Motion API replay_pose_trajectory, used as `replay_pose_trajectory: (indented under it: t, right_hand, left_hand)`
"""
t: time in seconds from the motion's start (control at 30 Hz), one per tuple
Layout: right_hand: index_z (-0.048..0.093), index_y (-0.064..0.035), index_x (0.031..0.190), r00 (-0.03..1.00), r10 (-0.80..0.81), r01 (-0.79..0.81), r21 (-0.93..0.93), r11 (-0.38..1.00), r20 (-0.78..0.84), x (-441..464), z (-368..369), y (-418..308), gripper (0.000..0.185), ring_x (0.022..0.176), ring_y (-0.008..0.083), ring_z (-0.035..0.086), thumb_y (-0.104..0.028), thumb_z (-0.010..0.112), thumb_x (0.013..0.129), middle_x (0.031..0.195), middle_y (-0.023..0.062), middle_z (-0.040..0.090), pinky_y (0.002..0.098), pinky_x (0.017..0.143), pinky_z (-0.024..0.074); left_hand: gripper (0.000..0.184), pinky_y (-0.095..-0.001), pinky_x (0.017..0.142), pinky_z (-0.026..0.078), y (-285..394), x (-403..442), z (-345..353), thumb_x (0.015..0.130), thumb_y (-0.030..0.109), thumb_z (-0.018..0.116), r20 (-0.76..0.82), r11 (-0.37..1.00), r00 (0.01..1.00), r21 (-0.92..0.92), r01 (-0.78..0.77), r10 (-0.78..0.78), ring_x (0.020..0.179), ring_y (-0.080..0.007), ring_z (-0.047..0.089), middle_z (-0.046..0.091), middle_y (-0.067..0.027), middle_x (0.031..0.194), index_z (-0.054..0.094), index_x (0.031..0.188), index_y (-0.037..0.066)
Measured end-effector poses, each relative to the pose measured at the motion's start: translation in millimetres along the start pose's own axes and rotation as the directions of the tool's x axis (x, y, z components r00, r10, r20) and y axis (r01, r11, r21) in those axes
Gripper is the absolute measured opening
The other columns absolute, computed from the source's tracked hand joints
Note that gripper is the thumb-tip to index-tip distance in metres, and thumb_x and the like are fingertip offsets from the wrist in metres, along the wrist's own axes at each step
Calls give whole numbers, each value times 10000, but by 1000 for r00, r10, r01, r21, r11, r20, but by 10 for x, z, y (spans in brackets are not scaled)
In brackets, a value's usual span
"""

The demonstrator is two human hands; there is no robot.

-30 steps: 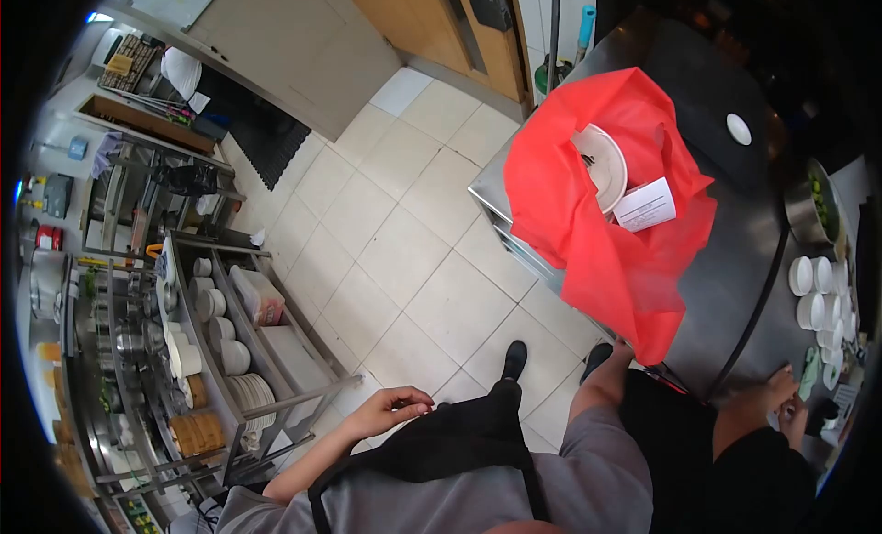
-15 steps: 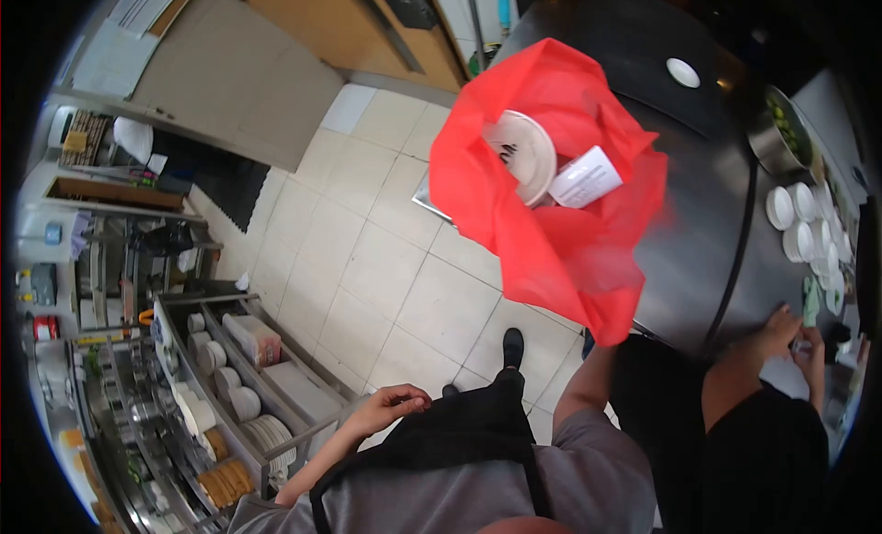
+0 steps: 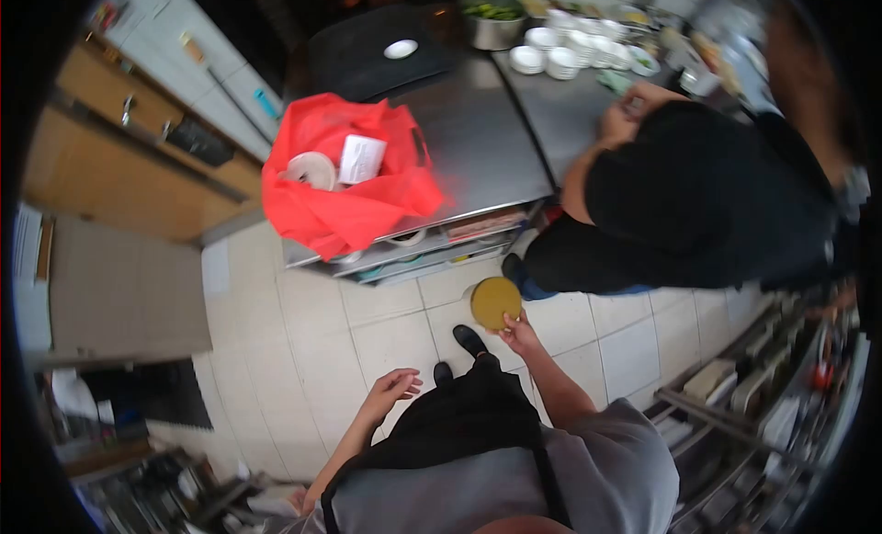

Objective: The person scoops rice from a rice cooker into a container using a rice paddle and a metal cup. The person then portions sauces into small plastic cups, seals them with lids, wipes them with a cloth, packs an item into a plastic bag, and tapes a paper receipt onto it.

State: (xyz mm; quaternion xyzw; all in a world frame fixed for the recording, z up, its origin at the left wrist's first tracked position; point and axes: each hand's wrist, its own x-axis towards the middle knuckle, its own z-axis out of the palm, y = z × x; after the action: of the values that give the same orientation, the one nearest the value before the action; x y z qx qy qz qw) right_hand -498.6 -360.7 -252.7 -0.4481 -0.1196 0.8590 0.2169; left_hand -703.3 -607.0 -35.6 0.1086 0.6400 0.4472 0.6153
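My right hand (image 3: 518,334) grips a round takeaway tub (image 3: 496,303) by its near edge, holding it over the floor tiles. Its flat round face is mustard yellow; whether that is a lid or the contents, I cannot tell. My left hand (image 3: 397,387) hangs in front of the apron with its fingers loosely stretched, holding nothing. On the corner of the steel counter (image 3: 478,134) stands an open red bag (image 3: 322,217). Inside it are a pale round container (image 3: 314,171) and a white printed slip (image 3: 362,158).
A co-worker in black (image 3: 707,189) stands at the counter on the right, hands together. Stacked white bowls (image 3: 562,61), a metal pot of greens (image 3: 493,24) and a small white dish (image 3: 401,49) are on the counter. Shelving (image 3: 726,424) stands behind on the right.
My view has turned right, so the red bag now appears further left. My right hand, hidden behind the bag before, is now away from it with the tub in its grip.
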Motion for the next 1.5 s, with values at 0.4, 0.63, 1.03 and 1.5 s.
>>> replay_pose_trajectory:
  t: [0.4, 0.63, 1.03, 1.5]
  right_hand:
    - [213, -157, 1341, 954, -130, 218, -330, 918, 269, -3266, 374, -725, 622, 723, 139, 609, -173, 566, 830, 1014, 76, 545, 200, 489, 515]
    - [206, -152, 1358, 872, -368, 489, -582, 650, 322, -4266, -296, -1489, 659, 772, 120, 563, -260, 576, 823, 1142, 82, 503, 209, 517, 497]
    - [159, -56, 1359, 385, -923, 54, -998, 36, -13, -4614, -1189, -2825, 1122, 1259, 459, 131, -692, 601, 547, 1341, 342, 114, 524, 995, 187]
    - [366, -147, 1301, 313, -914, 113, -965, -236, 259, -3772, -1024, -4816, 887, 1193, 445, 257, -499, 641, 535, 1280, 338, 246, 473, 968, 221]
  left_hand:
    - [873, -626, 901, 270, 347, 364, 1532, 722, 763, 176, 839, 888, 518, -102, 448, -164, 1226, -395, 270, 237, -136, 1378, 212, 1350, 157]
    - [766, -589, 921, 277, 513, 348, 3038, 777, 694, 249, 907, 966, 401, 18, 258, -124, 1198, -356, 342, 296, -96, 1360, 282, 1329, 164]
    - [646, -468, 964, 304, 528, 601, 5662, 768, 512, 334, 908, 920, 407, -238, 311, 97, 1187, -282, 375, 376, -101, 1300, 353, 1285, 125]
    - [722, -533, 914, 315, 1671, 1544, 6591, 707, 599, 388, 790, 854, 570, -444, 273, 228, 1193, -294, 357, 361, -88, 1304, 319, 1304, 199]
